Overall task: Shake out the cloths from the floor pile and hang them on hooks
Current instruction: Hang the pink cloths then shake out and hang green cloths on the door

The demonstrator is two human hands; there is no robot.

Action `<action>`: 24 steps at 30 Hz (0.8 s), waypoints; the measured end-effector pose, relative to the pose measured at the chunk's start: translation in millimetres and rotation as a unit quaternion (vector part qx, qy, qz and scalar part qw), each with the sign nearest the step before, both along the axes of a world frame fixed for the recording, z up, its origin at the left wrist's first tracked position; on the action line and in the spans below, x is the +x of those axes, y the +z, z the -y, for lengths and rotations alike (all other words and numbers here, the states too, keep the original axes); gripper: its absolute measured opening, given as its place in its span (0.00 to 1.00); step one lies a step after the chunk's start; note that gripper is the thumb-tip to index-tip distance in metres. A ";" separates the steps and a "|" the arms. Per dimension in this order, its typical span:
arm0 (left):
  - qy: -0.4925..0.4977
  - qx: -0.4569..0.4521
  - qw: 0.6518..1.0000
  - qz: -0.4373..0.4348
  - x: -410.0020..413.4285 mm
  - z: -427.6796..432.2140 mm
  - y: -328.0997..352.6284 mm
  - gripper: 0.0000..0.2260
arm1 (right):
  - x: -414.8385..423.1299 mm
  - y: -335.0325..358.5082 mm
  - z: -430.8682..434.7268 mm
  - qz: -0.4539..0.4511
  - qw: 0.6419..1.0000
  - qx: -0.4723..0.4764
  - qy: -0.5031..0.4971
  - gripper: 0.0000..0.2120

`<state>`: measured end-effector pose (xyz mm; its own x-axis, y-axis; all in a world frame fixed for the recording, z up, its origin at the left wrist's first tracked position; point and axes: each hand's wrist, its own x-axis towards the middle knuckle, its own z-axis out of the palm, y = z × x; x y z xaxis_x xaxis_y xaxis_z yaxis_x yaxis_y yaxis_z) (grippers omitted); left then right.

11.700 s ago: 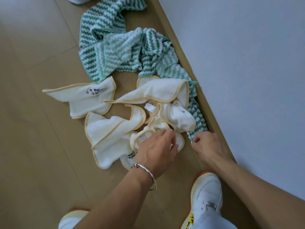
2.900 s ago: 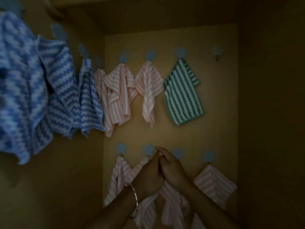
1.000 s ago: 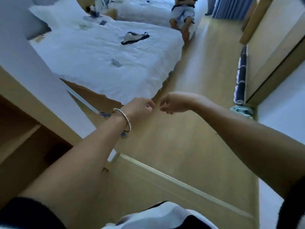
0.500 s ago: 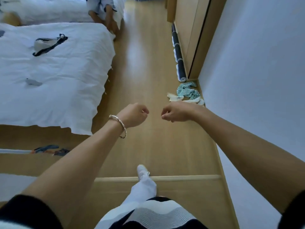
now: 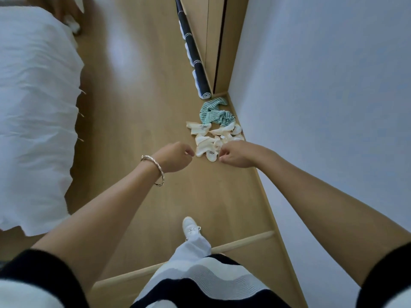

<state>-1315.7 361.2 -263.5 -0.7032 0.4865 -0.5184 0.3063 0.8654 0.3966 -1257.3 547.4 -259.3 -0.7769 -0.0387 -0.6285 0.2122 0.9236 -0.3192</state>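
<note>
Both arms are out in front. The left hand [image 5: 175,157], with a silver bracelet [image 5: 153,172] on its wrist, has its fingers curled into a loose fist and there's nothing in it. It's the same with the right hand [image 5: 236,154]: fingers tucked in and empty, knuckles close to the left but not touching.

Down on the wooden floor [image 5: 138,85] lies the cloth pile, hard against the foot of the white wall [image 5: 333,85]. The cream-edged white cloths [image 5: 205,140] are scattered on the near side, and the green zigzag cloths [image 5: 214,113] are bunched just behind them, touching them. From this angle the right hand covers the pile's near edge.

Beyond the green cloths a dark rolled mat [image 5: 195,63] lies along the base of a wooden wardrobe [image 5: 213,41]. A bed with rumpled white sheets [image 5: 33,107] fills the left side. One white shoe [image 5: 190,227] is set forward on the floor, well short of the pile.
</note>
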 end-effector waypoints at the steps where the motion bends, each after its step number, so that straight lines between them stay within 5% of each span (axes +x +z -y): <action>1: -0.009 -0.008 1.000 0.004 -15.7 -11.3 -3.1 0.14 | -9.0 -3.2 -10.7 0.013 1.000 0.003 -0.004 0.15; 10: -0.046 -0.025 0.999 0.001 -124.9 -120.0 -8.2 0.16 | -89.9 -9.1 -133.4 0.027 0.995 0.006 -0.100 0.17; 24: 0.079 -0.015 0.997 0.005 -324.3 -290.8 -40.2 0.16 | -365.5 -47.2 -285.4 0.021 0.999 -0.023 0.014 0.15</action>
<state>-1640.0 652.1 -303.8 -0.7643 0.3539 -0.5390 0.1606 0.9140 0.3725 -1622.8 832.8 -306.5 -0.7478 -0.0895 -0.6578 0.2007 0.9140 -0.3525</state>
